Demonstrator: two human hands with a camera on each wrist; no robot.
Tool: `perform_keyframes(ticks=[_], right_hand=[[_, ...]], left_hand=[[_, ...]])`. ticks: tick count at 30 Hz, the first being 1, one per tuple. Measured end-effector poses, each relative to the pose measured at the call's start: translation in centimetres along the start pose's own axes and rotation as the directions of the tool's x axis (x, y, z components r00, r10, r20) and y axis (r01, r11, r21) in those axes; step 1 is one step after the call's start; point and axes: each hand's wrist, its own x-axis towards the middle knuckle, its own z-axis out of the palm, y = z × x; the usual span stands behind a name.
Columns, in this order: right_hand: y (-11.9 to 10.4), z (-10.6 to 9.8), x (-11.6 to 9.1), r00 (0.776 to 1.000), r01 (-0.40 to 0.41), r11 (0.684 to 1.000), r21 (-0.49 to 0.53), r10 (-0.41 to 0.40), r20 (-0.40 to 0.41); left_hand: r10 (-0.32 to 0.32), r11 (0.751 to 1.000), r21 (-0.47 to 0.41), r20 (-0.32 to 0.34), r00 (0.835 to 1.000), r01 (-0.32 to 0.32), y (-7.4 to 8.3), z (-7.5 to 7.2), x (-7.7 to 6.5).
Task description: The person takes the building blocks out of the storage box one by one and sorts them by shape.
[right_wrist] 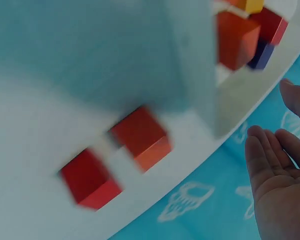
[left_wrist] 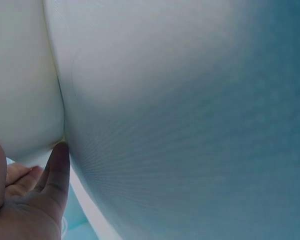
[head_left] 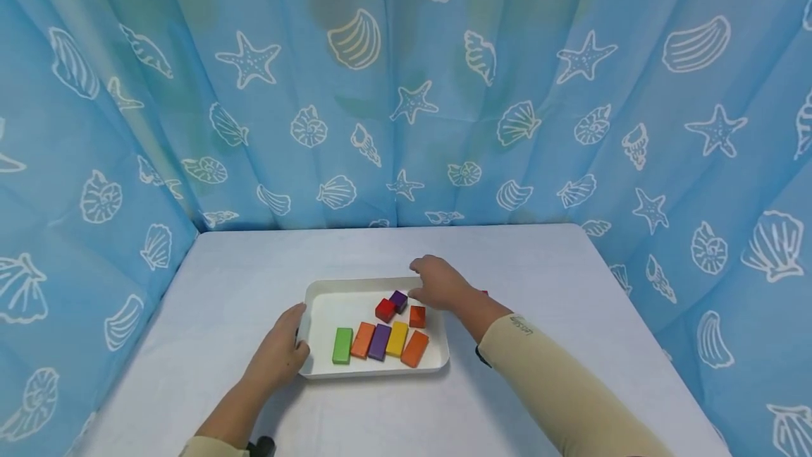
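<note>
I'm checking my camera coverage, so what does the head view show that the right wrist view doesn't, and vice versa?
Only the head view shows the left hand and the green block. Only the right wrist view clearly shows a red block and a reddish-orange block outside the tray. Both show the right hand, the tray, its small purple block, the tabletop and the shell-patterned curtain.
</note>
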Motion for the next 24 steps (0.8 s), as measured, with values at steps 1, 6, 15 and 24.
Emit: perform_keyframes(ticks=[1,6,15,24], right_hand=[[-0.6,0.3,0.1,1.000,0.013,1.000,-0.007,-0.013,0.006],[-2.8,1.4,0.2,0.998,0.043,0.999,-0.003,-0.043,0.050],[-3.4,2.8,0.6,0.992,0.061,0.995,-0.085,-0.051,0.116],[-2.4,3.8,1.5,0.994,0.044,0.992,-0.115,-0.031,0.108]], left_hand=[[0.000,1.000,0.001,-0.001,1.000,0.000,-0.1,0.1,0.0],[0.002,1.000,-0.005,-0.012,1.000,-0.002,-0.2,0.2,-0.1],[0.023,1.000,0.010,-0.030,0.999,-0.023,-0.3,0.2,0.1],[0.016,1.000,0.014,-0.041,0.999,-0.015,-0.5,0.3,0.2]])
